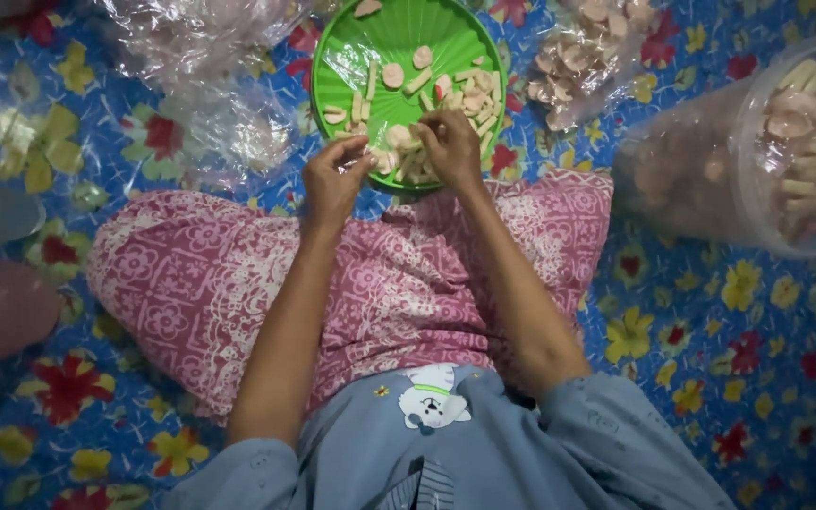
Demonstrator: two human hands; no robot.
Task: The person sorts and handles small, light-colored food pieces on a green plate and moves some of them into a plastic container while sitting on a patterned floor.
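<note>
Both hands, left hand (pixel 332 179) and right hand (pixel 449 144), pinch pale cracker pieces (pixel 406 151) at the green tray (pixel 351 38) edge, where the lap-propped tray may tip and spill them onto the floor mat (pixel 710 331).

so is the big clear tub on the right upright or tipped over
Tipped on its side: the clear tub has its round mouth facing the camera, with pale cracker pieces piled inside against its lower wall.

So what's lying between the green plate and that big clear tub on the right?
In the head view, a clear plastic bag of pale cracker pieces lies between the green plate and the clear tub, on the blue flowered mat.
</note>
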